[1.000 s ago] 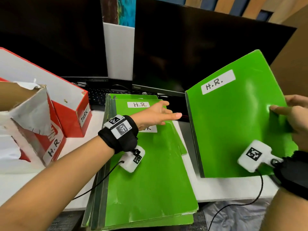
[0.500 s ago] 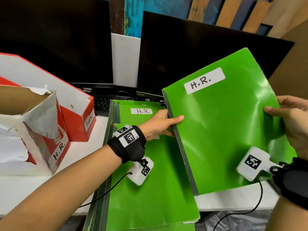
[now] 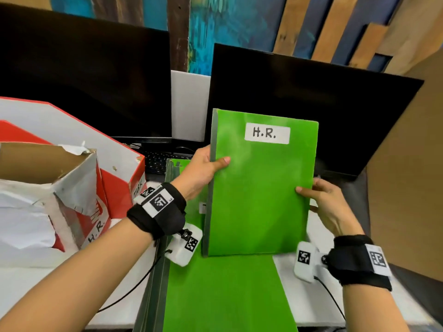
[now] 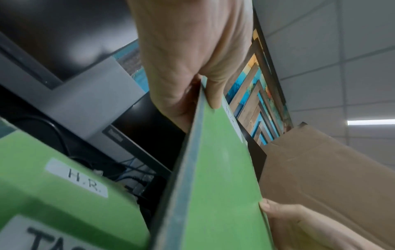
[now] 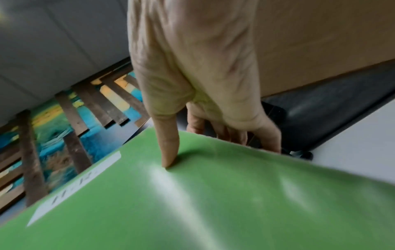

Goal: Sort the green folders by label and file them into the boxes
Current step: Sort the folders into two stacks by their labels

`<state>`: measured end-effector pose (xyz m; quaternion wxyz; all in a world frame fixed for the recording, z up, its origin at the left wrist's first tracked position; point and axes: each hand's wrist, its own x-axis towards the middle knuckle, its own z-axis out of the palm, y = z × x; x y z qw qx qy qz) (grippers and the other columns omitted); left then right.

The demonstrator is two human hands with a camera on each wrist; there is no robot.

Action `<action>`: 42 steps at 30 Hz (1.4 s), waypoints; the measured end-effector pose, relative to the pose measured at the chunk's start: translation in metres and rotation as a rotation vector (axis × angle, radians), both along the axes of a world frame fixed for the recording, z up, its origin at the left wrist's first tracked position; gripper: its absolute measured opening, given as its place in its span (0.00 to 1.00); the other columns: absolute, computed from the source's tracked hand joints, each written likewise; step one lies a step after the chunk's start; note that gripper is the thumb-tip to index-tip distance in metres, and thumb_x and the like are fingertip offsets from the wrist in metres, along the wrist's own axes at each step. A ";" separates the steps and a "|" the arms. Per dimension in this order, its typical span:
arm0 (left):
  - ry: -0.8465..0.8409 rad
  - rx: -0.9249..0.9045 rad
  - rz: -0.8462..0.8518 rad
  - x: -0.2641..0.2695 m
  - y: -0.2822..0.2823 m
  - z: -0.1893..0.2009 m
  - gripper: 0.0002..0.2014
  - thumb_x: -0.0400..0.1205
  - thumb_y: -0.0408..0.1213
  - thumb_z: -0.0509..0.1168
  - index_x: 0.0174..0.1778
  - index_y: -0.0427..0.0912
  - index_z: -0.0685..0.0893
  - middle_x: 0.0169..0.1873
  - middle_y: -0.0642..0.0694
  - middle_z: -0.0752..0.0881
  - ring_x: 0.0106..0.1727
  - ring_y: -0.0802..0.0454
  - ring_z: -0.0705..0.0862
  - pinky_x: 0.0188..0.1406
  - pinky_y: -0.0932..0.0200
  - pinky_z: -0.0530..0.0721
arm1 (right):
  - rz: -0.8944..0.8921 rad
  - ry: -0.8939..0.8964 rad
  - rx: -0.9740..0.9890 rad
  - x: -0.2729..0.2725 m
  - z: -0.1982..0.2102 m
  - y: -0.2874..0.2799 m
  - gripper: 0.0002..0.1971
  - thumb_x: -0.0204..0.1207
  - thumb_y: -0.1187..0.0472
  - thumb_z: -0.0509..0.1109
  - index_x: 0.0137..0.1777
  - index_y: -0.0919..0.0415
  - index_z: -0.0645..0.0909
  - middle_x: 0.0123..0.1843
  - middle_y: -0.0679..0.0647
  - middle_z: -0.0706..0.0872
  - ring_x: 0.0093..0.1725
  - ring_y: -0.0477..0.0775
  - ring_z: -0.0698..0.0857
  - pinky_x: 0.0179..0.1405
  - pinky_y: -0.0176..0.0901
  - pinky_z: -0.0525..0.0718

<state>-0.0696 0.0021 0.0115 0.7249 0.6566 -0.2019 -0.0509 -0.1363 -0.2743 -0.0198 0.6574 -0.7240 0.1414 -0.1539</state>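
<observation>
1. Along the desk's (image 3: 36, 281) far edge you have two dark monitors: the left monitor (image 3: 84, 80) and the right monitor (image 3: 311, 104).
2. A black keyboard (image 3: 163, 161) lies below the gap between them.
3. Brown cardboard (image 3: 412, 164) stands at the desk's right edge.
4. A painted wooden wall (image 3: 239, 27) rises behind.

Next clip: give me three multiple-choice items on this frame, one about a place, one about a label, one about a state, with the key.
1. Where is the box marked H.R.?
A. left of the folder stack
B. behind the monitors
C. right of the stack

2. What does the held folder's label read?
A. TASK
B. H.R.
C. blank

3. How is the held folder held?
A. left hand only
B. lying flat
C. upright, both hands

Key: A, the H.R. box stands left of the stack; B, label on the held folder; C, left hand and right hand pinch opposite edges.
</observation>
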 end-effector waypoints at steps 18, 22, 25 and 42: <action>-0.267 1.095 0.190 0.052 0.059 -0.011 0.53 0.68 0.58 0.75 0.81 0.39 0.55 0.74 0.38 0.69 0.75 0.41 0.66 0.75 0.40 0.67 | -0.038 -0.567 0.266 0.037 0.036 0.042 0.17 0.74 0.76 0.66 0.58 0.58 0.81 0.57 0.56 0.88 0.61 0.61 0.84 0.70 0.73 0.73; 0.015 1.412 -0.181 0.051 0.064 -0.049 0.53 0.65 0.62 0.76 0.81 0.39 0.61 0.76 0.41 0.71 0.74 0.44 0.73 0.75 0.52 0.71 | 0.029 -0.568 0.348 0.054 0.042 0.053 0.19 0.76 0.77 0.63 0.63 0.60 0.78 0.64 0.64 0.84 0.68 0.67 0.81 0.69 0.77 0.72; -0.037 1.537 -0.184 0.051 0.060 -0.062 0.54 0.60 0.68 0.75 0.76 0.39 0.68 0.73 0.42 0.72 0.72 0.44 0.73 0.72 0.50 0.73 | 0.088 -0.517 0.335 0.070 0.039 0.064 0.19 0.76 0.78 0.62 0.65 0.65 0.77 0.70 0.72 0.79 0.71 0.70 0.78 0.72 0.72 0.72; -0.024 1.497 -0.339 0.032 0.045 -0.075 0.42 0.58 0.67 0.77 0.56 0.35 0.82 0.51 0.45 0.86 0.52 0.44 0.85 0.55 0.54 0.84 | 0.233 -0.175 0.154 0.117 0.027 0.081 0.20 0.80 0.80 0.56 0.69 0.67 0.76 0.66 0.66 0.84 0.64 0.62 0.84 0.64 0.62 0.83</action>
